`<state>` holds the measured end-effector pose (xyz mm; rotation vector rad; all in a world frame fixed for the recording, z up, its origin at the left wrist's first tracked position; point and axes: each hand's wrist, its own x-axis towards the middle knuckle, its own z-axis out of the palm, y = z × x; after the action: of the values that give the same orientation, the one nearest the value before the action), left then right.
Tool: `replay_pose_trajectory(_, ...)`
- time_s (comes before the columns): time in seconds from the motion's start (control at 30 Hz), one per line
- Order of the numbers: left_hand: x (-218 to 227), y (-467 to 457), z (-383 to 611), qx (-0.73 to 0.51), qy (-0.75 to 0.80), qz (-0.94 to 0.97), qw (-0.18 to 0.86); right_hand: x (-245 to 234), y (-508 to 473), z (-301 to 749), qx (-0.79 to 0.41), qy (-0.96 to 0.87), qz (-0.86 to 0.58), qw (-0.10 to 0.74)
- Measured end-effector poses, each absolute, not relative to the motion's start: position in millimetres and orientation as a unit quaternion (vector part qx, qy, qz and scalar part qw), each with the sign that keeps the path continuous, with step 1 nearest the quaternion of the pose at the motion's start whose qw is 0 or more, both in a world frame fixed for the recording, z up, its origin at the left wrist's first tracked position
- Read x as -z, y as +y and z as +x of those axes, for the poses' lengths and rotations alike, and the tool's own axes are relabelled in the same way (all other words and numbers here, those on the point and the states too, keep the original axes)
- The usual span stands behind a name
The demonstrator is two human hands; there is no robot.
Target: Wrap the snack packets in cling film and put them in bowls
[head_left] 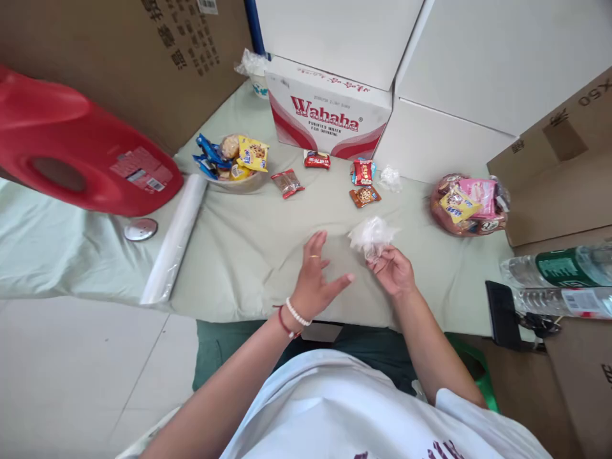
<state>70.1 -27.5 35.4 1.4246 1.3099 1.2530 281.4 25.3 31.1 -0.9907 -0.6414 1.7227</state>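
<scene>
My right hand (393,271) pinches a crumpled clear plastic bag (371,236), which puffs up above the fingertips. To its left, my left hand (315,277) is empty, thumb and fingers spread apart over the cloth. Beyond the hands lie several wrapped snacks: a red packet (317,159), a clear-and-red packet (287,183), another red packet (363,172) with a blue one partly under it, and a brown packet (364,196). Beside these sits a small wad of clear plastic (391,179).
A bowl of snacks (239,185) stands back left, a filled snack container (442,213) on the right. A Wahaha carton (329,121) is behind. At left are a red jug (95,153), a plastic film roll (174,242) and a round lid (140,229). Bottles (568,268) and a phone (503,312) lie right.
</scene>
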Motion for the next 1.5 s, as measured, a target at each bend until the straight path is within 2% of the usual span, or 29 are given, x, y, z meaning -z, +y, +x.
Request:
replay_pose_trajectory(0.23, -39, 12, 79, -0.424, 0.413, 0.531, 0.606, -35, -4, 292, -0.751, -0.291, -0.436, 0.401)
replay_pose_trajectory(0.47, -34, 22, 63, -0.369, 0.463, 0.442, 0.674, -47, -3, 334, -0.726, -0.282, -0.459, 0.427)
replay_pose_trajectory(0.6, -36, 31, 61, -0.434, 0.496, 0.381, 0.648, -37, -10, 348, -0.699, -0.258, -0.472, 0.472)
replay_pose_trajectory(0.77, -51, 105, 100, -0.458, 0.493, 0.451, 0.587, -23, -25, 357, -0.664, -0.272, -0.51, 0.475)
replay_pose_trajectory(0.93, -69, 232, 163, -0.481, 0.52, 0.56, 0.43, -19, -39, 361, -0.637, -0.294, -0.537, 0.469)
replay_pose_trajectory(1.07, -69, 233, 177, -0.471, 0.551, 0.609, 0.324, -21, -47, 367, -0.568, -0.332, -0.543, 0.521)
replay_pose_trajectory(1.13, -64, 191, 170, -0.458, 0.517, 0.614, 0.382, -20, -48, 368, -0.544, -0.337, -0.534, 0.553)
replay_pose_trajectory(1.23, -51, 115, 154, -0.383, 0.465, 0.559, 0.57, -22, -46, 365, -0.566, -0.324, -0.499, 0.57)
replay_pose_trajectory(1.4, -39, 44, 138, -0.301, 0.415, 0.317, 0.798, -38, -45, 344, -0.7, -0.32, -0.378, 0.514)
replay_pose_trajectory(1.5, -44, 29, 124, -0.219, 0.333, 0.282, 0.873, -49, -49, 328, -0.755, -0.309, -0.327, 0.476)
